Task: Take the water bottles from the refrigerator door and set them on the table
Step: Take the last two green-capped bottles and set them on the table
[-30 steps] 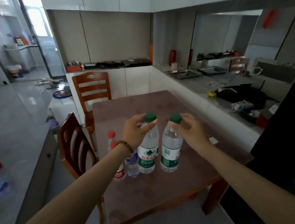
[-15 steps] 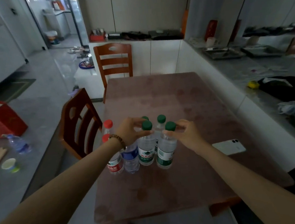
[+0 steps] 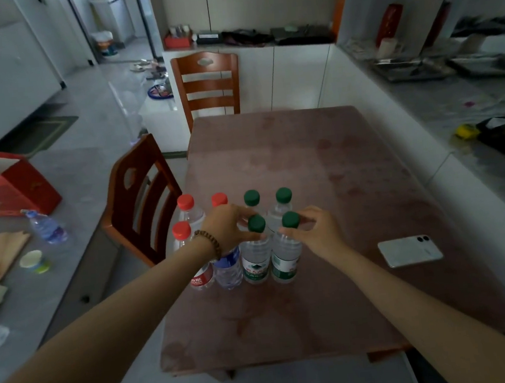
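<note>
Eight water bottles bunched upright on the brown table [image 3: 319,161].

Red-capped bottles [image 3: 181,231] stand leftmost; the left hand [image 3: 227,227], fingers pinched at the neck of a green-capped bottle [image 3: 255,252]; touching beside it, a second green-capped bottle [image 3: 284,255] gripped the same way by the right hand [image 3: 315,228]; a white phone [image 3: 409,251] lies farther right.

We stand in a home's kitchen and dining area; a brown dining surface [image 3: 321,185] has wooden chairs [image 3: 207,85] drawn up to it; white cabinets [image 3: 296,74] line the far wall under a cluttered counter [image 3: 250,37]; metal trays [image 3: 411,69] sit on the grey side counter [image 3: 457,103]; a doormat [image 3: 35,135] lies on the tiled floor [image 3: 101,113].
</note>
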Available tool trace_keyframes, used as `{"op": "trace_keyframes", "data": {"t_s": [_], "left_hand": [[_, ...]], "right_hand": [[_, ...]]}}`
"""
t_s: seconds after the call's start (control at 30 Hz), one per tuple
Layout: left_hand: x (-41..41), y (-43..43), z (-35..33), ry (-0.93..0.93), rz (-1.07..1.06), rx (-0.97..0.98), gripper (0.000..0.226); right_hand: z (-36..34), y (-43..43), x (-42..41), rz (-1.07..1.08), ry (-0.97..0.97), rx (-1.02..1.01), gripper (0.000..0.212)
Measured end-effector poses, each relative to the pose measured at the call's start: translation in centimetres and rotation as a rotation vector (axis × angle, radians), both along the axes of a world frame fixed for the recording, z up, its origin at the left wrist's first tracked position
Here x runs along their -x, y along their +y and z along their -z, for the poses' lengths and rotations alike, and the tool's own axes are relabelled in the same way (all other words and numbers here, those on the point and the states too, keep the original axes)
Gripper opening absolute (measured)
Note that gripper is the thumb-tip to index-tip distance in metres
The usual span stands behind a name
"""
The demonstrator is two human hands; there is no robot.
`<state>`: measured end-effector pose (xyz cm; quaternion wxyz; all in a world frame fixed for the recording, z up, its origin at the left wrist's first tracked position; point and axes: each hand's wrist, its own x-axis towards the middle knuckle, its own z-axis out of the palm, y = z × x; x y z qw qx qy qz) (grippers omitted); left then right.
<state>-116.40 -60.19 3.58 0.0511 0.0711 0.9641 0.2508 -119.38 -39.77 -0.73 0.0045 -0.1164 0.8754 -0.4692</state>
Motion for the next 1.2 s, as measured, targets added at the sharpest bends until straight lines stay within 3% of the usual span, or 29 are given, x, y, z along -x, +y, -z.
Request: {"op": "trace_keyframes", "data": {"t_s": [0.57,0.97,1.2], "left_hand": [[0.6,-1.1,0.2,-0.102,0.089,0.060,0.050],[-0.1,-0.5,0.4,-0.003,0.082,0.147,0.053],[-0.7,0.6,-0.8,0.101,0.073,-0.065,0.044]], "right_hand": [[-0.1,-0.5,-1.2,0.019,-0.044,0.021,0.040],[-0.4,-0.6,-1.7,0.037,-0.138,0.061,0.034],[-1.4,1.5,-2.9,0.084,-0.137,0.055,0.047]]}}
